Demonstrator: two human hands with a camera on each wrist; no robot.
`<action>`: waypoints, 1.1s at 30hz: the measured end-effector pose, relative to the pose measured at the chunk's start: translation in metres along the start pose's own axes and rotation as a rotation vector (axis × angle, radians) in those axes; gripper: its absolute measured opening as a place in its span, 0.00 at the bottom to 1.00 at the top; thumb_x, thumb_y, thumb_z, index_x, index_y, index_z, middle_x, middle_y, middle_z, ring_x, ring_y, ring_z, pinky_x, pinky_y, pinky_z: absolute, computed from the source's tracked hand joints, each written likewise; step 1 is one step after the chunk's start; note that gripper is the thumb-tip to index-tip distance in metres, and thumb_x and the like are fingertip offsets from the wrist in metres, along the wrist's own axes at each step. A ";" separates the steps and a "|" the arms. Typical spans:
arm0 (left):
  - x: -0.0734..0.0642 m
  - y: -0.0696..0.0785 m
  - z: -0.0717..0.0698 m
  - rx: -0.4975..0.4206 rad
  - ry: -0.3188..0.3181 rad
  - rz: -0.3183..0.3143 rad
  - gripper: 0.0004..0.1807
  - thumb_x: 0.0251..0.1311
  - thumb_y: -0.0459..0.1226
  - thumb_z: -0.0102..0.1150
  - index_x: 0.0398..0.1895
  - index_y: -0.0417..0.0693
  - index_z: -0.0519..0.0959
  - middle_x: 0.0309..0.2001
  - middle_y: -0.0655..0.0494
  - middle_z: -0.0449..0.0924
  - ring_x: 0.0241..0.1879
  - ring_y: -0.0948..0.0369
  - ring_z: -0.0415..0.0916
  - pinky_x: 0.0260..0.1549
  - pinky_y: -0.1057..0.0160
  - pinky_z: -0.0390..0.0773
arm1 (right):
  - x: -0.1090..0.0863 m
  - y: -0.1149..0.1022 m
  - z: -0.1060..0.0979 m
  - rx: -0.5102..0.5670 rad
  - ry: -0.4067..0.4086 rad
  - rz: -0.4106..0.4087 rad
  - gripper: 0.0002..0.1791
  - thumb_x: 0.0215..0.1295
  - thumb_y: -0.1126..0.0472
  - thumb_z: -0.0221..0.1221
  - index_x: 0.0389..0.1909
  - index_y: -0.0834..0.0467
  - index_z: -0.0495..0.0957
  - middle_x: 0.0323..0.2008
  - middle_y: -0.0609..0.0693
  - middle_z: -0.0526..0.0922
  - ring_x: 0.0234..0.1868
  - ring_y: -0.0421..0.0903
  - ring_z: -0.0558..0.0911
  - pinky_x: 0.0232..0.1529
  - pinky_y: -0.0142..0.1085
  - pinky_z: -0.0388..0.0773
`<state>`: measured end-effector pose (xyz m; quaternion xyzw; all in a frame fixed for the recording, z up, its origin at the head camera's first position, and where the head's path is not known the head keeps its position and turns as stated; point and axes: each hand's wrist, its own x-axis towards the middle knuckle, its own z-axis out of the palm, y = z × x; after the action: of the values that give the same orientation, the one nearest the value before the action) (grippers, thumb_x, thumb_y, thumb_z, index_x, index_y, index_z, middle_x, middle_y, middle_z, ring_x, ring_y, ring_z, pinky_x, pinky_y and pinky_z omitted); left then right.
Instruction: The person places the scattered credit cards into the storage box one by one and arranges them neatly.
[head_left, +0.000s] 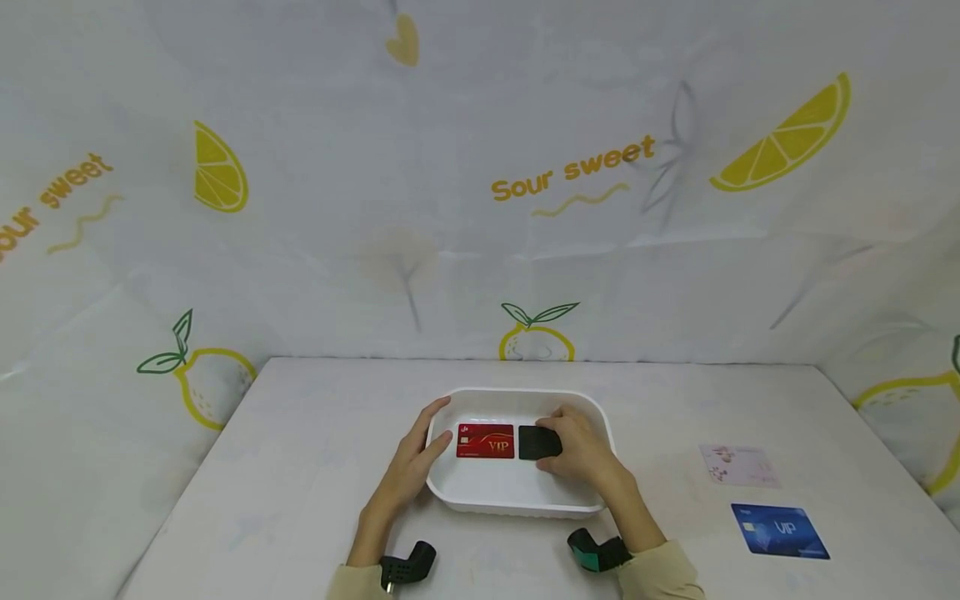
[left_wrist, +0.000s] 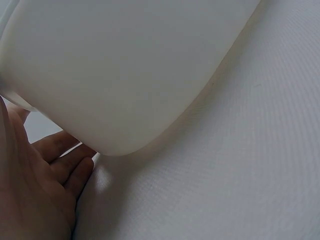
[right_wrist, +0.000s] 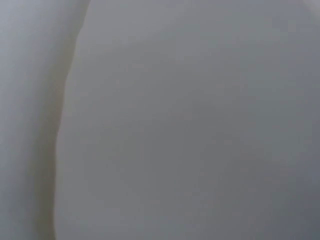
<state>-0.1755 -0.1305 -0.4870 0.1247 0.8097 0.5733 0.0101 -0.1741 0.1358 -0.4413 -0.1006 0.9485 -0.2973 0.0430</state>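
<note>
A white plastic tray (head_left: pixel 517 497) stands on the table in the head view. My left hand (head_left: pixel 408 458) holds its left side, thumb over the rim and fingers along the outside wall. In the left wrist view, fingers of the left hand (left_wrist: pixel 45 175) touch the tray's outer wall (left_wrist: pixel 115 75). Inside the tray lies a red VIP card (head_left: pixel 486 442). Just right of it, my right hand (head_left: pixel 581 446) pinches a black card (head_left: pixel 536 442) between thumb and fingers, covering its right end. The right wrist view shows only the tray's blurred white surface (right_wrist: pixel 175 125).
To the right of the tray, a pale pink flowered card (head_left: pixel 740 466) lies on the white table (head_left: pixel 285 500). Nearer the front is a blue VIP card (head_left: pixel 781 531). A lemon-printed white backdrop (head_left: pixel 450 250) rises behind the table.
</note>
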 end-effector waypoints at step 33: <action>0.001 0.000 0.000 0.015 0.003 0.010 0.30 0.75 0.43 0.49 0.78 0.52 0.61 0.80 0.47 0.59 0.81 0.44 0.53 0.77 0.35 0.52 | -0.011 -0.015 -0.022 0.025 -0.009 -0.047 0.32 0.52 0.62 0.77 0.59 0.66 0.80 0.53 0.59 0.80 0.56 0.56 0.78 0.62 0.54 0.79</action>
<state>-0.1767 -0.1299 -0.4870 0.1280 0.8135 0.5673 0.0047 -0.1642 0.1381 -0.4144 -0.1235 0.9420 -0.3095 0.0414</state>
